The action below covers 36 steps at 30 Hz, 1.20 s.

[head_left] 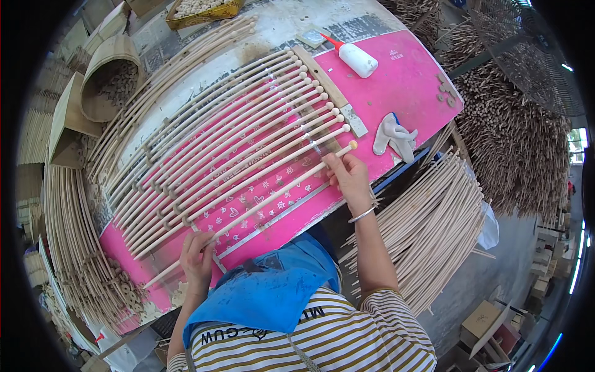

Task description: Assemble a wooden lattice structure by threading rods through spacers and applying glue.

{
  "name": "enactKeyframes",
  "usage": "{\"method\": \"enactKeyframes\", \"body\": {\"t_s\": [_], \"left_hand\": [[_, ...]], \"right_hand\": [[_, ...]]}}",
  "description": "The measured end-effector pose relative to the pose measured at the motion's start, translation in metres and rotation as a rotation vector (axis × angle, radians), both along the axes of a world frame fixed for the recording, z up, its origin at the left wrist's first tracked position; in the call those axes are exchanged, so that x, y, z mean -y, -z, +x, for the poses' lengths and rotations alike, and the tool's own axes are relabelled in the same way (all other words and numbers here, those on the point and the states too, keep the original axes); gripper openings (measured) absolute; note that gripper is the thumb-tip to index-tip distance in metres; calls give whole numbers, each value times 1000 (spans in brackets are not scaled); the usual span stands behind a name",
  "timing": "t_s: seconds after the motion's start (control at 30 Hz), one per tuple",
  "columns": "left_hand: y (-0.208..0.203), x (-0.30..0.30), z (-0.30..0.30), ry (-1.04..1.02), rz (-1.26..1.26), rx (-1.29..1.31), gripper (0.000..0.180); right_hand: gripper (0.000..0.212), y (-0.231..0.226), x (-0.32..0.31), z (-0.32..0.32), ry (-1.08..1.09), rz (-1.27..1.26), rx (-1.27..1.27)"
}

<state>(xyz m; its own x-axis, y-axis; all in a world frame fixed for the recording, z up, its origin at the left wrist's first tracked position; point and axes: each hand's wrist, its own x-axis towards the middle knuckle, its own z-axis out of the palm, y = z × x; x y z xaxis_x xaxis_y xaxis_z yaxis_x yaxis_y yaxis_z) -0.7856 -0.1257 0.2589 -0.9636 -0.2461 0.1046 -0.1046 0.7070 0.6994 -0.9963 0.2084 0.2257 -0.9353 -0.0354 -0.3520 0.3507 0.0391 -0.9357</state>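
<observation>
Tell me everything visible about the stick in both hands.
This long, pale stick looks like wood, with a rounded, yellowish knob at its upper-right end. It slants over the pink sheet. The right hand pinches it just below the knob; the left hand holds it farther down, its lower end jutting beyond. Whether it touches the sheet is unclear.
</observation>
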Motion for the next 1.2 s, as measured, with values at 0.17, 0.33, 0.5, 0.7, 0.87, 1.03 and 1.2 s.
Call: {"method": "enactKeyframes", "body": {"t_s": [0.17,0.33,0.5,0.7,0.87,1.03,1.2], "left_hand": [[13,-7,-9,-34,-141,17,22],[17,-10,-15,18,-220,-4,22],[14,-9,-21,32,-229,-34,22],[16,-9,-27,36,-148,-63,22],[14,-15,-31,22,-176,-10,26],[0,-4,-38,23,-328,-97,37],[-2,18,-50,43,-542,-37,36]], "right_hand": [[31,0,-15,-3,74,425,-193],[23,1,-11,5,69,509,-526],[37,-2,-2,-3,-127,724,-782],[30,1,0,-11,-158,781,-907],[28,4,-4,-12,-130,790,-879],[28,5,-8,-7,-88,694,-815],[20,4,-15,10,121,526,-756]]}}
